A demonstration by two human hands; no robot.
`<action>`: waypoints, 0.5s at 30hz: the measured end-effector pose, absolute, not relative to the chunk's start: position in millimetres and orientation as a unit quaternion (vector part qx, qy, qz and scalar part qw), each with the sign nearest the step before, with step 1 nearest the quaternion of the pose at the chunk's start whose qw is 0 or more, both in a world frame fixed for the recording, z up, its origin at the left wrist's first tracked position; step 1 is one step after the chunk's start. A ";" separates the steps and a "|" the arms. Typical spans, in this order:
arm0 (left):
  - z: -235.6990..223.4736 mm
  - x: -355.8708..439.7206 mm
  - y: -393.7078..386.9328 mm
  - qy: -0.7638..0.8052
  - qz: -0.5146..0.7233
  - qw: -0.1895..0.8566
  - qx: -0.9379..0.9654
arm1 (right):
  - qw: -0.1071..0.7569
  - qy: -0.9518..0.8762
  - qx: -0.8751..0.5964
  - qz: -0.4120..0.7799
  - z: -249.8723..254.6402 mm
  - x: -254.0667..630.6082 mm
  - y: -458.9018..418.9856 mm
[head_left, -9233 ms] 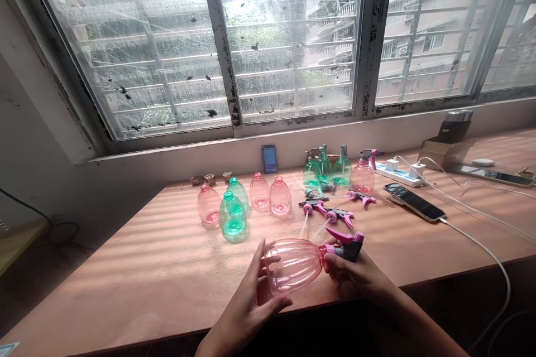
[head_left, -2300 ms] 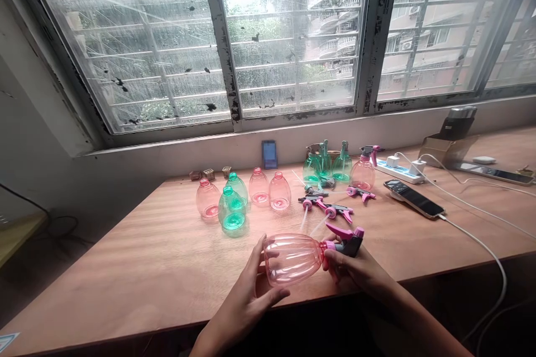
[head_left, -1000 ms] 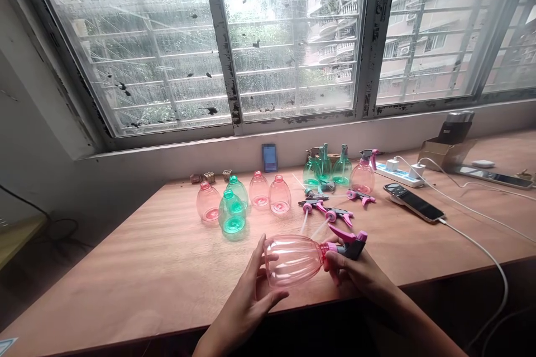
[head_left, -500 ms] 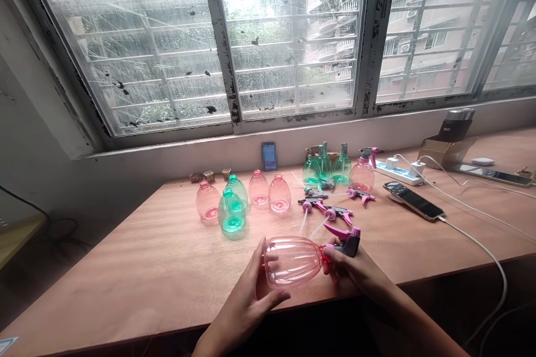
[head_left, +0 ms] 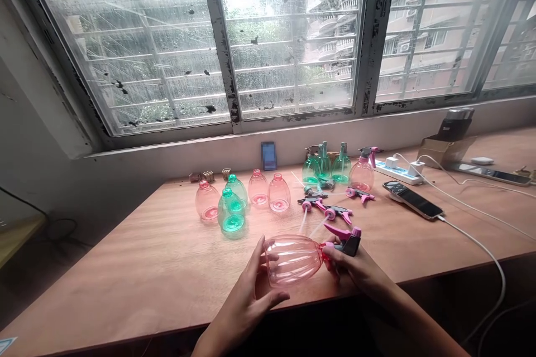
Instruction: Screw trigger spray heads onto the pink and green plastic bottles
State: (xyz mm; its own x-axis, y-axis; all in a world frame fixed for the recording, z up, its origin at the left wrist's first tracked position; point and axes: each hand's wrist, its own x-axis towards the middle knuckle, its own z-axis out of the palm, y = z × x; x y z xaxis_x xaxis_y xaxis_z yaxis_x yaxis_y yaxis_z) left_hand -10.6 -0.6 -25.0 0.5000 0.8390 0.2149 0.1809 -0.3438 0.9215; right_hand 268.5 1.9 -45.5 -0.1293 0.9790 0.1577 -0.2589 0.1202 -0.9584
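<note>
A clear pink spray bottle (head_left: 293, 259) lies on its side in the air over the table's front edge, its base to the left. My left hand (head_left: 251, 281) cups the base, fingers behind it and thumb along the lower front. At the neck, my right hand (head_left: 345, 262) is closed around the collar of the pink and black trigger head (head_left: 348, 241), which sits on the bottle's mouth. Just beyond lie loose pink and black trigger heads (head_left: 338, 214) with thin tubes. Part of my right fingers is hidden behind the neck.
Headless pink bottles (head_left: 279, 194) and green bottles (head_left: 231, 215) stand left of centre. Behind the loose heads are green spray bottles (head_left: 341, 168) and a pink spray bottle (head_left: 362, 175). A charging phone (head_left: 412, 201), its cable and a power strip (head_left: 397, 172) lie to the right.
The pink bottle has turned slightly about its long axis, and the reflections on its ribs have shifted. Both hands stay in nearly the same place.
</note>
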 end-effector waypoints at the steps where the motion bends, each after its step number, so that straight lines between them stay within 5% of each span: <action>1: -24.9 -11.1 -0.3 0.345 0.358 0.463 0.734 | 0.554 -0.501 -0.358 0.560 -45.2 268.5 1.8; 15: -25.3 -10.7 -3.5 0.341 0.357 0.445 0.747 | 0.545 -0.519 -0.349 0.558 -46.7 271.3 2.0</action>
State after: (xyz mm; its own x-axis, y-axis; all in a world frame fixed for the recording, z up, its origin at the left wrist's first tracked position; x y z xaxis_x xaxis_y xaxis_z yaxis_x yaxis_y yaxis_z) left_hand -10.7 -3.5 -25.3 0.5126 0.8272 0.2301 0.1920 -0.3716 0.9083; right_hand 271.3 2.0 -46.7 -0.1622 0.9708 0.1765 -0.2454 0.1336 -0.9602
